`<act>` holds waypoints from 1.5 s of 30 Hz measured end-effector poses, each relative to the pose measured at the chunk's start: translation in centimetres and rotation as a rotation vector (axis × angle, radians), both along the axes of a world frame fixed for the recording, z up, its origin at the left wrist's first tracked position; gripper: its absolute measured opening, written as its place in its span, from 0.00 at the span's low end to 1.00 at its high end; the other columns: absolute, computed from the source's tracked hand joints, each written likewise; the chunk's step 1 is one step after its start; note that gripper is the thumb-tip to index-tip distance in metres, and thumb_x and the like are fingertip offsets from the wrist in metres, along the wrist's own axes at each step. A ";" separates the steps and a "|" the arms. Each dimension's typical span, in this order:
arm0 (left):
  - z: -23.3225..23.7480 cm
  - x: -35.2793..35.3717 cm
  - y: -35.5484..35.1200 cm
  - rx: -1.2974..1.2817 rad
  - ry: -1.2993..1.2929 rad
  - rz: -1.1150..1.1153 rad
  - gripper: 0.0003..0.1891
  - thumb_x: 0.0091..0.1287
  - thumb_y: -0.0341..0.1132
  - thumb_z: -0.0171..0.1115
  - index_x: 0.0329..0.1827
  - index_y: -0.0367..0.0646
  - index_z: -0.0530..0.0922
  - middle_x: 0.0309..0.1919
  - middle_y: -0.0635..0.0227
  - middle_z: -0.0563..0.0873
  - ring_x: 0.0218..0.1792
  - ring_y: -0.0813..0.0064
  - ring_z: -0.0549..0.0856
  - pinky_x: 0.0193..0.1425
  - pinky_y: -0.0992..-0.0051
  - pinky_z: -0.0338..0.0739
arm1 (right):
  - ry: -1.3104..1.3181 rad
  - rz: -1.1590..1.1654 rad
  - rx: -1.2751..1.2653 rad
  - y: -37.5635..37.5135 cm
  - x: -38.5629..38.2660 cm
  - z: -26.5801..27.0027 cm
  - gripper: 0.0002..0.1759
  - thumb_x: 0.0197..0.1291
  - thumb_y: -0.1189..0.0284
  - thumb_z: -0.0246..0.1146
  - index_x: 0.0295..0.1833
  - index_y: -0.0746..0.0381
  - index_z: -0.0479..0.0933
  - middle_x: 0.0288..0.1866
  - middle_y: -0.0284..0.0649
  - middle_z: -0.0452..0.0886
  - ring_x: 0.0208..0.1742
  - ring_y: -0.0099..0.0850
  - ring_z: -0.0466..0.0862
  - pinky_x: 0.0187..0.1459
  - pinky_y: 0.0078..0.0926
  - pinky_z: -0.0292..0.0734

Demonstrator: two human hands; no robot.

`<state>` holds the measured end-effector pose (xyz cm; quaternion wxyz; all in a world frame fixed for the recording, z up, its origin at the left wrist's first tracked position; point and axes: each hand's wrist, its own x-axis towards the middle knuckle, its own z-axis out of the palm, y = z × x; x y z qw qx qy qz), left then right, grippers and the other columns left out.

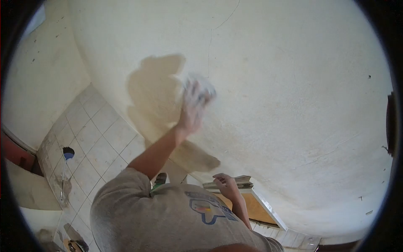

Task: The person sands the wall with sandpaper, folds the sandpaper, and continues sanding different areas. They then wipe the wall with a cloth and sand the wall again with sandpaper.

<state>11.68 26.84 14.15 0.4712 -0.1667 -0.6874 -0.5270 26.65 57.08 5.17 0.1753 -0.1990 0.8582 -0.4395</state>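
The person's grey shirt (168,218) fills the bottom of the frame. Just above it, right of centre, the right hand (226,185) hangs with fingers loosely bent and nothing seen in its grasp; whether it touches the pale boards (243,181) beside it cannot be told. Beyond, near the middle of the frame, the left hand (192,107) has its fingers laid over a pale wad (204,88) up against the wall (277,71). Motion blurs both, so the wad may be a cloth, a sponge or something else.

A slack grip on the wad could let it slip from the dusty-looking fingers, and hard rubbing might loosen the surface near the thin crack (210,46) above it. The arm's shadow could also hide flaws left of the hand.

At lower right, the boards and a tan panel (261,208) with a white edge stand between the body and the wall's foot, and would hinder a step that way. Farther off, at lower left, a long-handled brush (68,153) lies over the tiled floor (105,147), a possible trip if stepped on.
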 end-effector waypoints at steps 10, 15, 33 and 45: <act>-24.6 15.0 -4.6 -0.062 -0.995 0.323 0.21 0.77 0.31 0.45 0.70 0.37 0.76 0.70 0.43 0.75 0.70 0.46 0.76 0.76 0.57 0.69 | -0.098 0.305 0.048 -2.3 0.6 -1.4 0.14 0.69 0.70 0.63 0.54 0.64 0.84 0.43 0.46 0.89 0.41 0.33 0.87 0.49 0.31 0.81; -33.3 24.8 -10.3 0.529 -1.199 0.165 0.25 0.82 0.40 0.49 0.75 0.33 0.70 0.67 0.54 0.79 0.63 0.66 0.82 0.67 0.67 0.77 | -0.109 0.338 -0.126 -3.3 0.6 -6.0 0.13 0.68 0.73 0.64 0.54 0.67 0.84 0.42 0.43 0.89 0.41 0.27 0.86 0.50 0.28 0.81; -12.3 30.5 -21.7 0.386 -0.838 -0.526 0.15 0.81 0.36 0.52 0.58 0.33 0.79 0.50 0.67 0.83 0.51 0.76 0.79 0.59 0.75 0.72 | -0.276 -0.295 -0.722 -32.8 11.5 -1.8 0.13 0.69 0.74 0.67 0.57 0.63 0.82 0.49 0.35 0.87 0.53 0.24 0.82 0.60 0.29 0.74; -10.5 34.6 -27.3 0.624 -0.797 -0.716 0.12 0.77 0.33 0.58 0.56 0.35 0.80 0.47 0.69 0.82 0.49 0.79 0.78 0.58 0.76 0.71 | -0.269 -0.107 -0.845 -38.7 16.6 3.5 0.14 0.67 0.82 0.67 0.56 0.63 0.78 0.47 0.33 0.85 0.49 0.20 0.82 0.50 0.25 0.78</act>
